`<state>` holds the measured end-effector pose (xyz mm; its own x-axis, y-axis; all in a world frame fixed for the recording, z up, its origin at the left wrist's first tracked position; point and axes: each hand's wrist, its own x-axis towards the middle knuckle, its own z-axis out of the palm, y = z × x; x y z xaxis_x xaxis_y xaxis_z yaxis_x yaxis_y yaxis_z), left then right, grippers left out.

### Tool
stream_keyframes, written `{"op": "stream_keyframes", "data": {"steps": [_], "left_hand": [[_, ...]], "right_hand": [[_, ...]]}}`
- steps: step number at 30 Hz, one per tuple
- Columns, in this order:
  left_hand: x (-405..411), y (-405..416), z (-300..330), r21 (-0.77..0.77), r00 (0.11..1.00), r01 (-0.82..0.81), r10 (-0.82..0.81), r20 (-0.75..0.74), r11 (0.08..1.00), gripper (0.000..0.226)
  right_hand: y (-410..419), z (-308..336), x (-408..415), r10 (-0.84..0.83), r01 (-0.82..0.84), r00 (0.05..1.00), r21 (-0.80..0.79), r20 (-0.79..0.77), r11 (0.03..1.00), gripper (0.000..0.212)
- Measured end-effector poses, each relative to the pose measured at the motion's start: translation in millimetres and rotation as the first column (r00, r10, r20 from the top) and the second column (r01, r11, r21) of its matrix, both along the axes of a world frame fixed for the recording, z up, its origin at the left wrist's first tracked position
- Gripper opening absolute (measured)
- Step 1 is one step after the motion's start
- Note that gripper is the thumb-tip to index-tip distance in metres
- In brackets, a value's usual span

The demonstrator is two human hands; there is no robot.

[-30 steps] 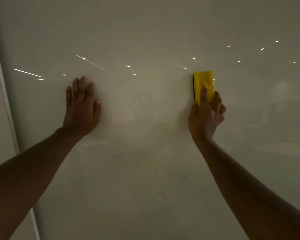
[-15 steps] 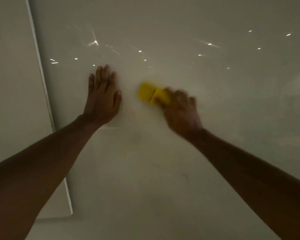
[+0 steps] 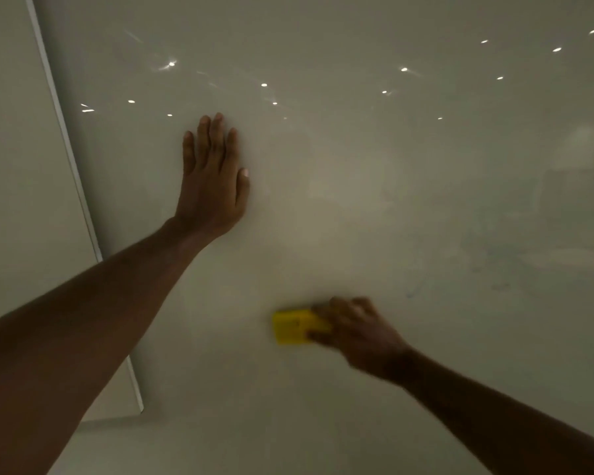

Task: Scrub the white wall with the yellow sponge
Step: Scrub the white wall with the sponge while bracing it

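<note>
White wall (image 3: 408,207) fills nearly the whole view, glossy, with small bright specks of light mirrored across its upper part and a pale vertical trim strip (image 3: 66,138) running down its left side. Left hand (image 3: 213,180) lies flat against the wall, fingers straight and close together, pointing up, gripping nothing, bare forearm stretching in from the lower left. Right hand (image 3: 357,332), blurred, sits lower and to the right, fingers curled over the right end of the yellow sponge (image 3: 294,327) and pressing it to the wall. The sponge pokes out leftward from that hand, below and right of the flat left hand, well apart from it.
</note>
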<state>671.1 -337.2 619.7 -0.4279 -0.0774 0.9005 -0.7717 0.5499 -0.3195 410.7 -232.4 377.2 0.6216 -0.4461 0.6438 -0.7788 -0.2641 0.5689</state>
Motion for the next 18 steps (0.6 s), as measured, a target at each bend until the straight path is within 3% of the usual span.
{"op": "stream_keyframes", "data": {"steps": [2,3,6,8,9,10,12,14,16,18], "left_hand": [[-7.5,0.1,-7.6,-0.023,0.999,0.014,-0.013,0.048,1.000,0.061],[-11.5,0.4,-11.7,-0.034,0.998,0.019,-0.017,0.062,0.999,0.061],[-23.4,2.6,-22.7,-0.040,0.996,0.036,-0.033,0.081,0.999,0.060],[-26.6,1.8,-26.4,-0.048,0.997,0.036,-0.033,0.068,0.998,0.060],[-28.9,1.7,-28.2,-0.050,0.998,0.035,-0.032,0.061,0.998,0.060],[-31.3,2.1,-29.5,-0.052,0.998,0.033,-0.030,0.056,0.998,0.060],[-37.3,4.8,-32.3,-0.047,0.998,0.029,-0.027,0.051,0.998,0.060],[-42.1,5.8,-35.0,-0.043,0.999,0.024,-0.022,0.046,0.999,0.061],[-44.7,6.3,-36.6,-0.038,0.999,0.023,-0.021,0.043,0.999,0.061],[-46.6,5.8,-37.7,-0.045,0.999,0.022,-0.020,0.047,0.999,0.061]], "right_hand": [[7.8,33.9,-26.9,-0.044,0.086,0.965,-0.153,0.257,0.984,0.054],[12.8,53.5,-43.0,-0.047,0.166,0.898,-0.237,0.438,0.957,0.052],[24.7,87.3,-74.4,0.047,0.400,0.513,-0.287,0.857,0.871,0.056],[20.3,79.1,-58.1,0.093,0.458,0.361,-0.263,0.928,0.849,0.061],[17.5,64.4,-42.5,0.090,0.452,0.373,-0.265,0.923,0.852,0.061],[13.8,44.1,-23.8,0.079,0.413,0.453,-0.287,0.888,0.864,0.059],[9.3,-12.5,14.0,0.031,0.230,0.686,-0.257,0.727,0.939,0.056],[8.4,-70.1,35.9,0.020,0.048,0.863,-0.120,0.505,0.992,0.064],[12.1,-108.6,33.7,0.006,-0.002,0.954,-0.013,0.301,1.000,0.064],[14.6,-111.8,9.3,0.008,-0.011,0.975,0.011,0.220,1.000,0.062]]}}
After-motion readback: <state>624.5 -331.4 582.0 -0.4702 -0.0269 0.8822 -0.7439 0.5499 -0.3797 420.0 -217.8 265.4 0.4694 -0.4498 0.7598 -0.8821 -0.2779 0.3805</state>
